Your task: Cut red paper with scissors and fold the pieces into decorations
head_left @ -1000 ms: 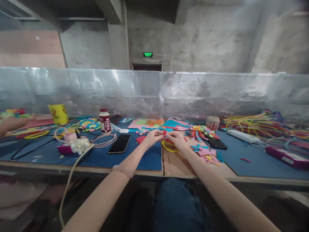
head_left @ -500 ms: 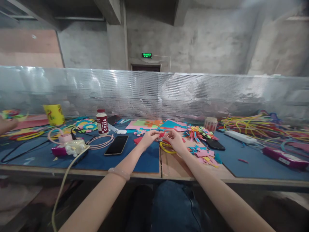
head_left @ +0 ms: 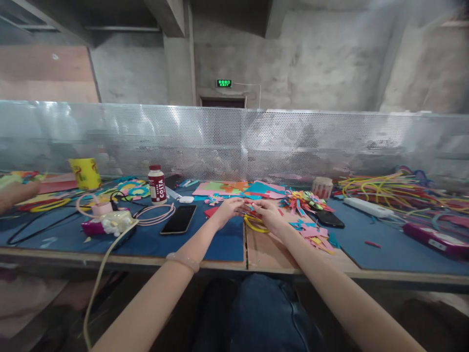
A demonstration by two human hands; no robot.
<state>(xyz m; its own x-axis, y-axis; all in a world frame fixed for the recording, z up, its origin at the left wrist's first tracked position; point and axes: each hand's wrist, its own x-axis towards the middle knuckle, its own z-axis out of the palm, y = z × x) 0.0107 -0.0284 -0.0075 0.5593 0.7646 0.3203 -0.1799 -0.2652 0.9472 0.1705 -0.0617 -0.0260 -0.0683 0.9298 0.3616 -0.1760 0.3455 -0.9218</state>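
Note:
My left hand [head_left: 230,212] and my right hand [head_left: 270,216] meet over the middle of the table, fingertips pinched together. Between them is a small red paper piece [head_left: 249,201], with a bit of blue at its lower edge; the fingers cover most of it. Just below the fingertips lies a loop of yellow strips [head_left: 255,225]. A red sheet [head_left: 211,212] rests left of my left hand. Beside my right forearm is a heap of pink, blue and yellow paper scraps [head_left: 313,234].
Left of my hands are a black phone [head_left: 179,219], a red-capped bottle [head_left: 157,185] and a power strip with plugs [head_left: 113,223]. Coloured paper sheets [head_left: 238,187] lie behind. At right are another phone [head_left: 330,218] and a pile of coloured strips [head_left: 381,188]. Another person's hand [head_left: 22,193] shows far left.
The red piece is now more covered by my fingers, and a bit of blue shows beside it. My hands stay nearly in place. The other person's hand reaches further into view.

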